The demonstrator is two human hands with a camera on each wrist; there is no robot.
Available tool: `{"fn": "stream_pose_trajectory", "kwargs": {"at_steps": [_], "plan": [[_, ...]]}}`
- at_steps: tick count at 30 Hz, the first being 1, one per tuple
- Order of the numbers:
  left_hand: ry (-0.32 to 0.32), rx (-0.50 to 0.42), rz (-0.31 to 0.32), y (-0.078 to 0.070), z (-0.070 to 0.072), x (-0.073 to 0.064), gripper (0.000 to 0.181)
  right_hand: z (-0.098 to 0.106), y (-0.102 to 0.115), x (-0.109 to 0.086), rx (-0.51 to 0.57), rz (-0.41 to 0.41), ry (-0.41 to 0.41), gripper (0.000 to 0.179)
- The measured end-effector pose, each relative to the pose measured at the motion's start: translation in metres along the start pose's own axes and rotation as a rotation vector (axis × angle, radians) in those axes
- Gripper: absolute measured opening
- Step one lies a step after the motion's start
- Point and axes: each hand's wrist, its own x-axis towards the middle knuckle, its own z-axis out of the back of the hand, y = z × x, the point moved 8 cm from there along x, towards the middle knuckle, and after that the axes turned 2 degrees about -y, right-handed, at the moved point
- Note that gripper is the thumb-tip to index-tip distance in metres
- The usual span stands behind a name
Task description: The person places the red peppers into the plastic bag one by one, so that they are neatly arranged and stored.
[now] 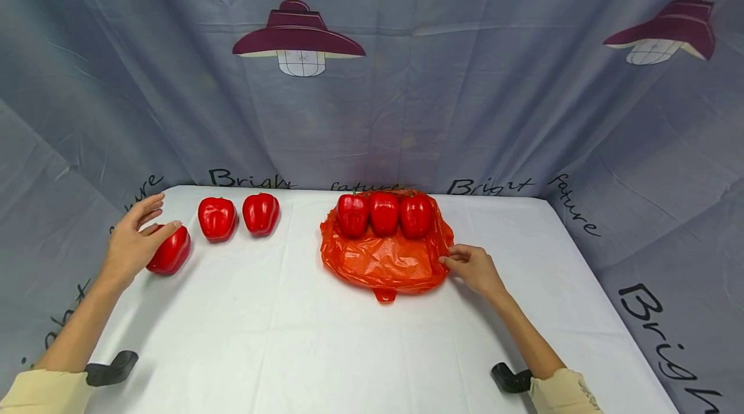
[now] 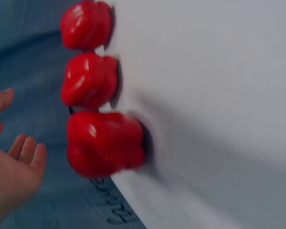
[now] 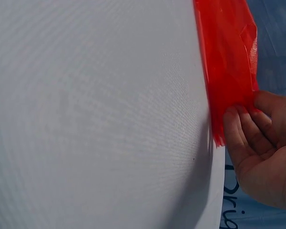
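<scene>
Three red bell peppers stand at the table's left: the nearest pepper (image 1: 173, 254), a middle pepper (image 1: 217, 219) and a farther pepper (image 1: 261, 214). My left hand (image 1: 132, 243) hovers over the nearest one, thumb and fingers spread. In the left wrist view a gap shows between that hand (image 2: 16, 176) and the pepper (image 2: 105, 143). An orange-red plastic bag (image 1: 386, 265) lies spread out near the back, with three more bell peppers (image 1: 384, 214) in a row at its far side. My right hand (image 1: 478, 270) pinches the bag's right edge (image 3: 233, 71) between thumb and fingertips.
A white cloth covers the table (image 1: 302, 349). Behind it and along both sides hangs a grey-blue curtain (image 1: 395, 110) printed with lamps and lettering. Black wrist mounts (image 1: 112, 369) sit at both sleeves.
</scene>
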Motion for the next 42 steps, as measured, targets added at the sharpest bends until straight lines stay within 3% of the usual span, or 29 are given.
{"fn": "stream_pose_trajectory", "kwargs": {"at_steps": [7,10,16,21,30,37,42], "plan": [[0.020,0.040,0.029,0.032,0.020,-0.009,0.066,0.001,-0.001,0.000,-0.004,0.013,-0.010,0.020],[0.065,0.070,0.074,0.046,0.021,-0.010,0.068,0.001,0.000,0.000,-0.001,0.019,-0.014,0.020],[0.216,0.079,0.159,0.069,0.014,-0.010,0.076,0.001,0.000,0.000,-0.003,0.019,-0.013,0.021],[0.310,0.056,0.175,0.077,0.008,-0.009,0.080,0.000,-0.001,0.001,-0.002,0.013,-0.008,0.020],[0.380,0.057,0.198,0.082,0.001,-0.008,0.083,-0.001,-0.002,0.000,-0.005,-0.001,-0.005,0.020],[0.386,0.010,0.238,0.083,-0.003,-0.010,0.085,-0.001,-0.004,0.000,0.000,0.000,-0.008,0.019],[0.354,-0.003,0.228,0.080,-0.004,-0.010,0.084,-0.001,-0.004,0.001,0.007,0.001,-0.010,0.021]]}}
